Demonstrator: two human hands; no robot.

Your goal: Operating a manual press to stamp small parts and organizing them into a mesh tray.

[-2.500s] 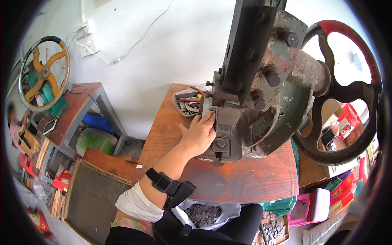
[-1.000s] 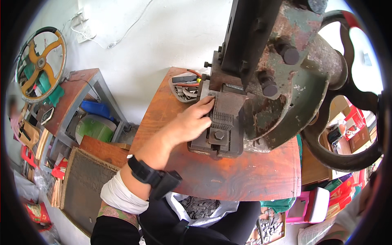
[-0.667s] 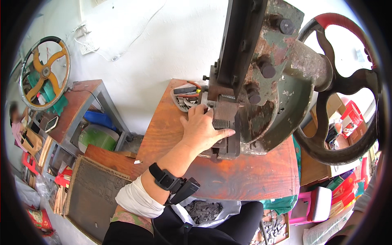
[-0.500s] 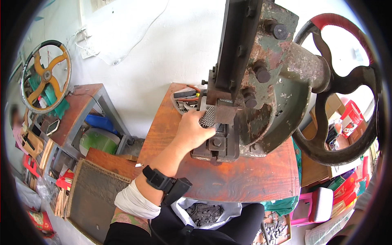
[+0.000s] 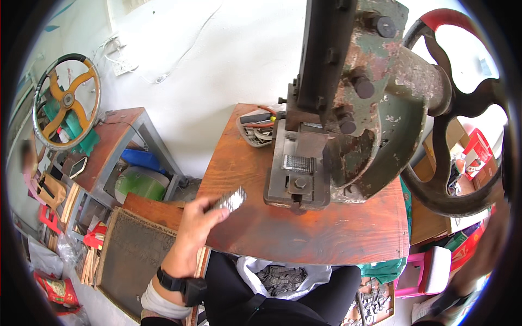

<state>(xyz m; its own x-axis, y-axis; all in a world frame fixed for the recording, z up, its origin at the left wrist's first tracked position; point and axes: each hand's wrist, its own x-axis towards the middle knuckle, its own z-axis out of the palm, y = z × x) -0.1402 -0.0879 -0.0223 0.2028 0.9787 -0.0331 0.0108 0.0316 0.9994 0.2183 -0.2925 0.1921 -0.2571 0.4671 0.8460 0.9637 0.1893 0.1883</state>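
My left hand [image 5: 197,223] is over the left front part of the wooden tabletop, with thumb and fingers closed on a small silver metal piece with a ridged surface [image 5: 232,200]. To its right stands a green, worn hand press [image 5: 375,103]. On the press's bed a gridded metal block [image 5: 299,163] lies behind a bolted clamp [image 5: 299,183], below the ram. At the far right, my right hand [image 5: 501,187] is dark and blurred beside the rim of the press's big handwheel [image 5: 443,125]; its fingers cannot be made out.
A plastic tub [image 5: 255,136] of tools and metal bits sits behind the press's left side. Between my legs is a white bag [image 5: 247,266] of small metal pieces. On the left are a dark tray [image 5: 128,261] and another handwheel [image 5: 68,100]. A pink stool [image 5: 435,266] stands right.
My left hand has drawn back from the press bed toward me and left, now carrying the ridged metal piece. The handwheel has turned, and my right forearm has come up at the right edge.
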